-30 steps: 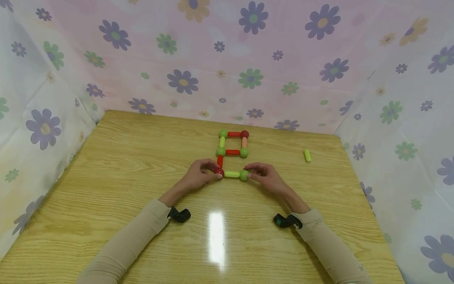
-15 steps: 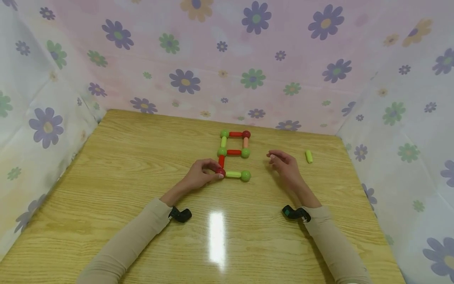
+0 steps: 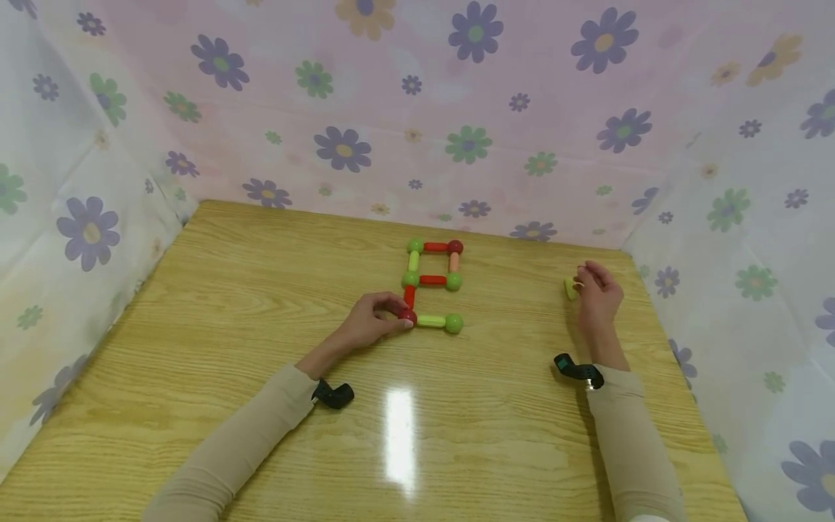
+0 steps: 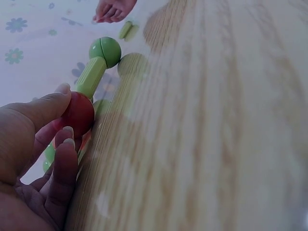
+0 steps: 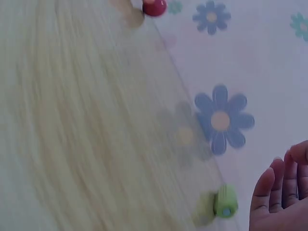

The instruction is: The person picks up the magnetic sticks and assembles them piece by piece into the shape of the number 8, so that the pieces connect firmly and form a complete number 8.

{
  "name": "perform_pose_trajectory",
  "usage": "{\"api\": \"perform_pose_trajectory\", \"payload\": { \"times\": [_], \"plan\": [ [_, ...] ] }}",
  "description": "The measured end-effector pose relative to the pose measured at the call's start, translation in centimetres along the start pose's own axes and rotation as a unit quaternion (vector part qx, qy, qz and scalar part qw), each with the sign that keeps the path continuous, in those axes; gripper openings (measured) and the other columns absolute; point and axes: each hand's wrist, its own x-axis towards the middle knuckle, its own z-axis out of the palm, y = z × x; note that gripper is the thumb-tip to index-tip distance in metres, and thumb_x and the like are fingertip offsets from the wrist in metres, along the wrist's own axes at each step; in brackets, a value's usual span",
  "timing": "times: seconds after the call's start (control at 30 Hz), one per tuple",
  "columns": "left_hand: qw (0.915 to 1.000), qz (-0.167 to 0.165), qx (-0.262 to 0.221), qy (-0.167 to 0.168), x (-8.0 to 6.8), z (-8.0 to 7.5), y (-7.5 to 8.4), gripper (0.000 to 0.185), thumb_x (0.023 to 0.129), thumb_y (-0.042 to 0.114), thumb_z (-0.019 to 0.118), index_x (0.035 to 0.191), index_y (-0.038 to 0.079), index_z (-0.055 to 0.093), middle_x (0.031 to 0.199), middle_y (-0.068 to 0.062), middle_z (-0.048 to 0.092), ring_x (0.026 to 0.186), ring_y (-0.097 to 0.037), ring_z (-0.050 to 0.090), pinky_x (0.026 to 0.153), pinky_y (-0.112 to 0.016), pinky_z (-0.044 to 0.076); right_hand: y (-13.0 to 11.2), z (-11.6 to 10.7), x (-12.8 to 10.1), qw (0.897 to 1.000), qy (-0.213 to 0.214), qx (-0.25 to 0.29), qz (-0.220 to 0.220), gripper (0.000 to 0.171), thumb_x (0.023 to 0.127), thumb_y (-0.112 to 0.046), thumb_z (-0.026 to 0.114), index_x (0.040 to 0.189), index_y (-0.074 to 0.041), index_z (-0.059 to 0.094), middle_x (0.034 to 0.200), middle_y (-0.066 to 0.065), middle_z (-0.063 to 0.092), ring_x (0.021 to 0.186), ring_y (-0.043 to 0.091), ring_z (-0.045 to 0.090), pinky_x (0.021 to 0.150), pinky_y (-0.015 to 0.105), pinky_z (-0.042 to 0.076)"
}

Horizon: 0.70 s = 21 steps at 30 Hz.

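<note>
Thumb and fingers of my left hand (image 3: 367, 322) pinch a dark red ball (image 4: 79, 115), the lower left corner of a magnetic ball-and-stick figure. From that ball a red rod (image 3: 409, 296) runs back to a green ball (image 3: 410, 279), and a yellow-green rod (image 3: 431, 321) leads right to another green ball (image 3: 454, 323). On the right, my right hand (image 3: 599, 297) hovers at a loose yellow-green rod (image 5: 226, 199) on the table. In the right wrist view its fingers are apart from that rod and loosely bent, with nothing visible between them.
Behind the held ball, several rods and balls form a square, with a red rod (image 3: 435, 247) and a dark red ball (image 3: 455, 247) along its back. Flower-patterned cloth (image 3: 391, 109) stands around the wooden table (image 3: 261, 275) at the back and sides.
My right hand has let go of the front right green ball and moved right to the loose rod. My left hand keeps its pinch on the dark red ball.
</note>
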Motion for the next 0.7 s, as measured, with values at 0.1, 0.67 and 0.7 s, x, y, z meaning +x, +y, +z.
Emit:
{"api": "perform_pose_trajectory", "payload": {
  "times": [0.1, 0.67, 0.7],
  "plan": [
    [1.0000, 0.000, 0.001, 0.001, -0.1, 0.0, 0.1, 0.028, 0.090, 0.022, 0.080, 0.113, 0.009, 0.071, 0.106, -0.007, 0.071, 0.089, -0.017, 0.062, 0.070, -0.027, 0.050, -0.5, -0.9, 0.4, 0.999, 0.024, -0.036, 0.000, 0.014, 0.093, 0.006, 0.066, 0.099, -0.005, 0.072, 0.091, 0.004, 0.069, 0.077, 0.016, 0.062, 0.063, 0.020, 0.052],
    [1.0000, -0.002, 0.003, 0.008, -0.2, 0.1, 0.1, 0.029, 0.089, 0.024, 0.081, 0.113, 0.010, 0.072, 0.106, -0.008, 0.071, 0.089, -0.018, 0.062, 0.070, -0.026, 0.049, -0.6, -3.2, 0.9, 0.895, -0.092, -0.431, 0.073, 0.057, 0.097, -0.034, 0.069, 0.137, 0.005, 0.059, 0.093, -0.014, 0.057, 0.079, 0.001, 0.055, 0.067, 0.014, 0.049],
    [1.0000, -0.002, 0.003, 0.008, -0.2, 0.1, 0.1, 0.029, 0.089, 0.024, 0.081, 0.113, 0.010, 0.072, 0.106, -0.008, 0.071, 0.090, -0.018, 0.062, 0.071, -0.026, 0.049, -0.6, -3.3, 0.9, 0.889, -0.090, -0.443, 0.074, 0.056, 0.097, -0.035, 0.070, 0.135, 0.004, 0.060, 0.095, -0.012, 0.057, 0.080, 0.001, 0.054, 0.068, 0.015, 0.048]
  ]
}}
